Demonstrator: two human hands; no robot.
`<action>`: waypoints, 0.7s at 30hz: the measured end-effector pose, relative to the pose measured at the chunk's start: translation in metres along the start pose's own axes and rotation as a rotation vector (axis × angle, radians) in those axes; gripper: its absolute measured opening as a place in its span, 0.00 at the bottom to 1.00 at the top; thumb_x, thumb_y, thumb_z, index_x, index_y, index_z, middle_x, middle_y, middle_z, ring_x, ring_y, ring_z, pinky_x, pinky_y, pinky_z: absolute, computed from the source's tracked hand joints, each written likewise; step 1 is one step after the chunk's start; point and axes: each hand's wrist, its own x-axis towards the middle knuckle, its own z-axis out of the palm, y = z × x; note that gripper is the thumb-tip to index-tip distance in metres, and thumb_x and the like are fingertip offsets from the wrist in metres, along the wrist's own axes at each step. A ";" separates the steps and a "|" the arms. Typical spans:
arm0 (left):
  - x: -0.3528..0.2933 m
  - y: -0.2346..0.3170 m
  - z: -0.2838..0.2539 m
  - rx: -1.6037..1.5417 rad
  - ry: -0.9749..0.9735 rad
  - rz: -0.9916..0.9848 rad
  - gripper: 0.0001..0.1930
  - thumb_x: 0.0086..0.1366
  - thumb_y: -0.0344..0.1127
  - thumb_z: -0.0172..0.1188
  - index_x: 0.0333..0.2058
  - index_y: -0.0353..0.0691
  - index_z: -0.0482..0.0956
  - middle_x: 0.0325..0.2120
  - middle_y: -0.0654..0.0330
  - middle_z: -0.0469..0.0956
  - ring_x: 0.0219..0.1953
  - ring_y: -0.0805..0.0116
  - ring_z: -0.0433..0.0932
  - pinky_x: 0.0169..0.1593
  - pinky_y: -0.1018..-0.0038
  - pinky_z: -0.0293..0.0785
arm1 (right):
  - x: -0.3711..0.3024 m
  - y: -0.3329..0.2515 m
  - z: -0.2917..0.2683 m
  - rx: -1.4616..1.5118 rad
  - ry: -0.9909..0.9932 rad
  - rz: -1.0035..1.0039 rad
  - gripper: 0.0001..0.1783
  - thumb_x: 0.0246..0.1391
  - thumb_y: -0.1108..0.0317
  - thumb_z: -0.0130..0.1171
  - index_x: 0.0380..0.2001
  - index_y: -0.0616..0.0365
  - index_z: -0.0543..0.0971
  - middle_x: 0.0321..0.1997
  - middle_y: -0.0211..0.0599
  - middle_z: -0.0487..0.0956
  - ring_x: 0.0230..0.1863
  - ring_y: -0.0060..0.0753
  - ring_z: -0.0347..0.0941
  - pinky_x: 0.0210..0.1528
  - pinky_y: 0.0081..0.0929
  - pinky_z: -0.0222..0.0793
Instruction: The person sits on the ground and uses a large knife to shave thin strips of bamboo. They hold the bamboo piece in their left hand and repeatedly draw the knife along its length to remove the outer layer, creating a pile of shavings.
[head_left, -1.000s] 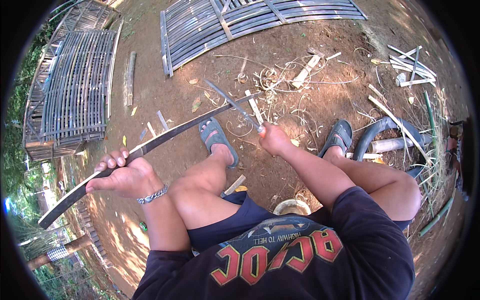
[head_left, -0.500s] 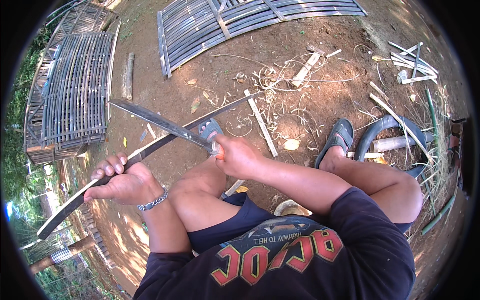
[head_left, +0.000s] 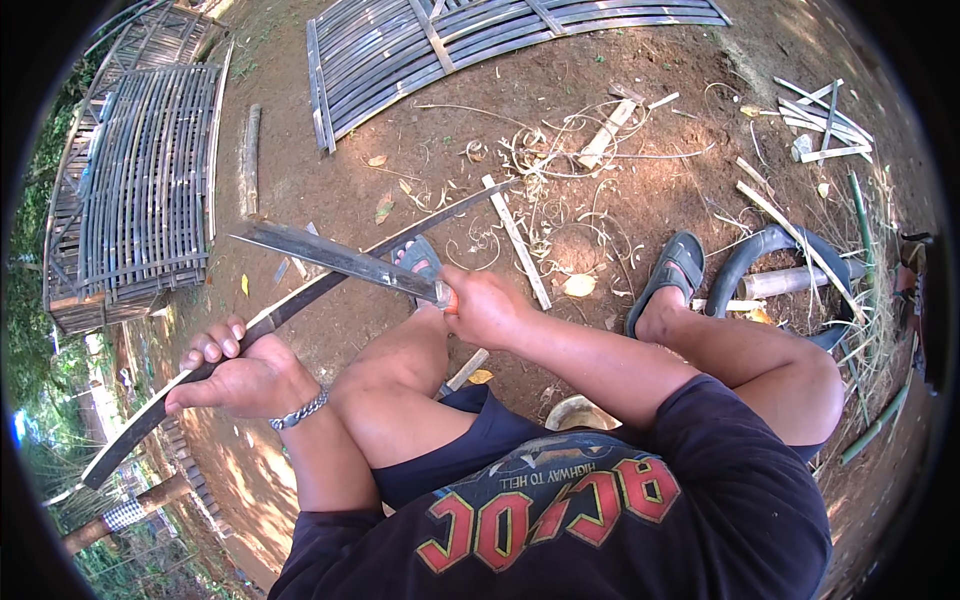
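Observation:
My left hand [head_left: 245, 372], palm up with the fingers curled round it, holds a long dark bamboo strip [head_left: 132, 438] with a pale edge. The strip slants from the lower left up to the wood scraps ahead of me. A machete [head_left: 325, 256] is in my right hand [head_left: 488, 308], which is closed round its orange handle [head_left: 451, 300]. Its broad grey blade points left and crosses over the strip; whether the edge touches it I cannot tell. A chain bracelet [head_left: 300, 411] circles my left wrist.
Curly shavings [head_left: 535, 160] and a pale slat [head_left: 517, 243] lie on the dirt between my sandalled feet. Rightward are a black rubber tyre [head_left: 735, 275] and a pile of slats [head_left: 828, 118]. Bamboo panels stand at the left [head_left: 140, 180] and far side [head_left: 480, 50].
My right hand has shifted slightly right, and the machete's tip has dropped, its blade turned to show more of its flat. My left hand keeps its grip on the strip.

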 end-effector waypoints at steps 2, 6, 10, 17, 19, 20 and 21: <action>0.002 -0.001 -0.002 -0.001 0.013 -0.003 0.32 0.54 0.76 0.50 0.22 0.49 0.70 0.15 0.71 0.64 0.16 0.78 0.64 0.24 0.81 0.65 | -0.002 0.009 0.000 -0.008 0.003 0.019 0.20 0.46 0.67 0.59 0.45 0.57 0.72 0.31 0.54 0.80 0.38 0.58 0.78 0.41 0.50 0.73; 0.005 -0.001 -0.006 -0.005 0.003 -0.037 0.32 0.55 0.76 0.48 0.22 0.50 0.70 0.15 0.71 0.64 0.16 0.79 0.64 0.24 0.81 0.65 | -0.004 0.032 -0.002 -0.063 -0.055 0.113 0.20 0.48 0.66 0.59 0.45 0.59 0.72 0.34 0.55 0.80 0.40 0.58 0.78 0.44 0.49 0.73; 0.007 -0.001 -0.006 0.007 -0.005 -0.027 0.32 0.56 0.76 0.47 0.22 0.50 0.70 0.15 0.71 0.65 0.16 0.79 0.64 0.25 0.81 0.66 | -0.004 0.083 -0.007 -0.067 -0.064 0.367 0.20 0.51 0.65 0.58 0.46 0.60 0.72 0.37 0.57 0.79 0.44 0.58 0.77 0.48 0.48 0.72; 0.006 -0.001 -0.003 -0.006 -0.063 -0.006 0.32 0.55 0.76 0.49 0.22 0.49 0.71 0.15 0.71 0.66 0.16 0.79 0.65 0.25 0.82 0.65 | -0.003 0.117 -0.012 -0.096 -0.050 0.393 0.20 0.53 0.66 0.57 0.48 0.61 0.72 0.39 0.59 0.80 0.43 0.58 0.78 0.49 0.46 0.74; 0.005 -0.001 -0.002 -0.017 -0.083 -0.013 0.32 0.55 0.75 0.51 0.22 0.49 0.72 0.15 0.71 0.66 0.16 0.79 0.65 0.24 0.82 0.65 | -0.003 0.071 -0.016 0.005 -0.042 0.313 0.20 0.52 0.66 0.58 0.48 0.63 0.72 0.36 0.57 0.80 0.40 0.58 0.78 0.46 0.47 0.75; 0.004 -0.003 0.001 -0.031 -0.096 -0.017 0.32 0.54 0.75 0.51 0.22 0.49 0.72 0.15 0.71 0.67 0.16 0.79 0.65 0.24 0.82 0.65 | -0.001 0.062 -0.009 0.003 -0.032 0.223 0.20 0.50 0.66 0.58 0.47 0.61 0.72 0.34 0.56 0.80 0.37 0.59 0.79 0.44 0.48 0.75; 0.004 -0.004 0.002 -0.040 -0.103 -0.023 0.32 0.54 0.75 0.52 0.22 0.49 0.72 0.14 0.71 0.67 0.16 0.79 0.65 0.24 0.82 0.65 | 0.002 0.047 -0.007 0.010 -0.017 0.090 0.21 0.49 0.65 0.59 0.47 0.58 0.72 0.35 0.57 0.80 0.39 0.58 0.79 0.43 0.49 0.74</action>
